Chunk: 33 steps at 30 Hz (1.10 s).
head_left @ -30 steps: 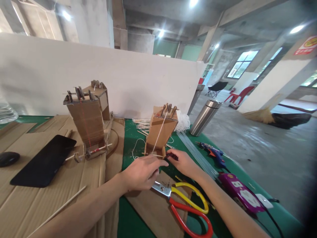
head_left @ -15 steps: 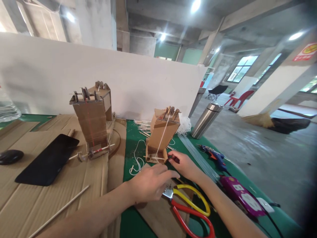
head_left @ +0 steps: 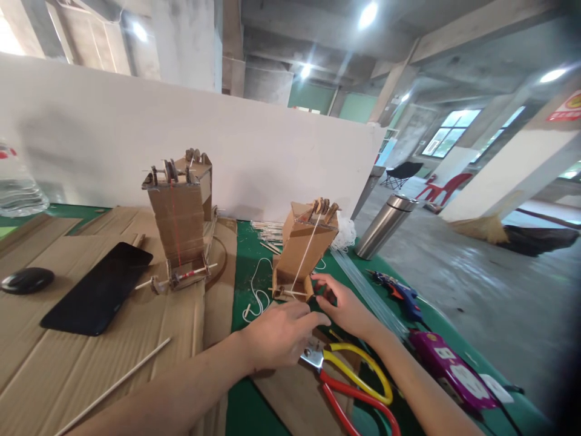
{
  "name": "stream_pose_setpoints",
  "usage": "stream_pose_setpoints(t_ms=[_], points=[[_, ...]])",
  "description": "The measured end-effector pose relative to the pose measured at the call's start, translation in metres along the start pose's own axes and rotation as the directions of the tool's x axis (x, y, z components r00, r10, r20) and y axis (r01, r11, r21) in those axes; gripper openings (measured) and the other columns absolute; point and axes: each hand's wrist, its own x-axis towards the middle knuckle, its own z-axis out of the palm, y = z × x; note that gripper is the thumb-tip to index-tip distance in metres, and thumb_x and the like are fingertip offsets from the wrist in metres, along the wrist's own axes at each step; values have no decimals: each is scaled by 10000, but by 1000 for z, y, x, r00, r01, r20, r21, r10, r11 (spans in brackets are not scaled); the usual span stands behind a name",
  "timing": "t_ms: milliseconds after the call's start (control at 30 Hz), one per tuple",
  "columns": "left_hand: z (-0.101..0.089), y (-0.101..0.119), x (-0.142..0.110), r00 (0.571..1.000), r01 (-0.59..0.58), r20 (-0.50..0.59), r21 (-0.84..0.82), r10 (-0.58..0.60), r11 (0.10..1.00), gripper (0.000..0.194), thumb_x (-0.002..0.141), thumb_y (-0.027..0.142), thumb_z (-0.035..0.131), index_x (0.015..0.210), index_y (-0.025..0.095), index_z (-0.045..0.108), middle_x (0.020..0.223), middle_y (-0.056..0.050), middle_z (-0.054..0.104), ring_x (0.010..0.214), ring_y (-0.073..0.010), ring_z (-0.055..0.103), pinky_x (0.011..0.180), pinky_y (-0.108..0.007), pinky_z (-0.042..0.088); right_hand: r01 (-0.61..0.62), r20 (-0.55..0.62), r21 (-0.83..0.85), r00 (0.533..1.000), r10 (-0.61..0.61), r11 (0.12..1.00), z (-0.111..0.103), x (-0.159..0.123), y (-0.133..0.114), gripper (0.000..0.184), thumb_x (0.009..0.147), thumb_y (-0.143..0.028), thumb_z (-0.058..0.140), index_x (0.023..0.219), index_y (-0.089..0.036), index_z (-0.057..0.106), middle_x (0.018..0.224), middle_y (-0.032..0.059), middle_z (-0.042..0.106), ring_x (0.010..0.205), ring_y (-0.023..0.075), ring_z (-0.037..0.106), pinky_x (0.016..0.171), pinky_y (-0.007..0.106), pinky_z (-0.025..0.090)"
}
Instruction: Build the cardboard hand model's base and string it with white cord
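Note:
A small cardboard tower (head_left: 305, 248) with a white string down its front stands on the green table cover (head_left: 247, 254). My left hand (head_left: 281, 339) rests palm down just in front of its base, fingers stretched toward it, holding nothing that I can see. My right hand (head_left: 342, 306) is at the tower's lower right corner, fingers pinched by a thin wooden stick (head_left: 290, 292) that crosses the base. Loose white string (head_left: 256, 297) lies to the tower's left. Scissors with red and yellow handles (head_left: 354, 387) lie under my forearms.
A taller cardboard tower (head_left: 179, 221) stands on flat cardboard sheets (head_left: 68, 357) at left, beside a black phone (head_left: 97, 289) and a black mouse (head_left: 27, 280). A steel flask (head_left: 385, 225), a blue glue gun (head_left: 402, 293), clear glue sticks (head_left: 367, 287) and a purple power strip (head_left: 454, 369) lie to the right.
My left hand drew back from the tower's base toward me and now lies flat near the scissors. My right hand stayed at the tower's lower right corner. The view shifted slightly.

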Motion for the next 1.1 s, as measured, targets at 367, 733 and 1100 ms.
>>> stream_pose_setpoints(t_ms=[367, 733, 1100], points=[[-4, 6, -1, 1000, 10, 22, 43, -11, 999, 318, 881, 170, 433, 1189, 240, 466, 955, -40, 600, 907, -185, 561, 728, -273, 457, 57, 18, -22, 998, -57, 998, -2, 4, -4, 275, 863, -444, 526, 988, -214, 609, 1049, 76, 652, 937, 229, 598, 819, 352, 474], [-4, 11, 1, 997, -71, 36, 64, 69, 995, 306, 861, 151, 439, 1154, 205, 508, 883, -36, 588, 842, -176, 558, 714, -258, 454, 49, -10, -43, 999, -50, 998, 3, 5, 2, 220, 849, -425, 554, 907, -225, 626, 926, 41, 677, 822, 203, 606, 752, 314, 468], [-2, 11, 0, 993, -120, 23, 103, 118, 987, 187, 900, 240, 441, 1039, 224, 564, 864, -14, 619, 820, -164, 570, 668, -267, 395, 37, -8, -29, 999, -37, 999, 5, 5, 2, 233, 847, -409, 574, 976, -221, 621, 975, 49, 663, 836, 206, 598, 754, 318, 467]])
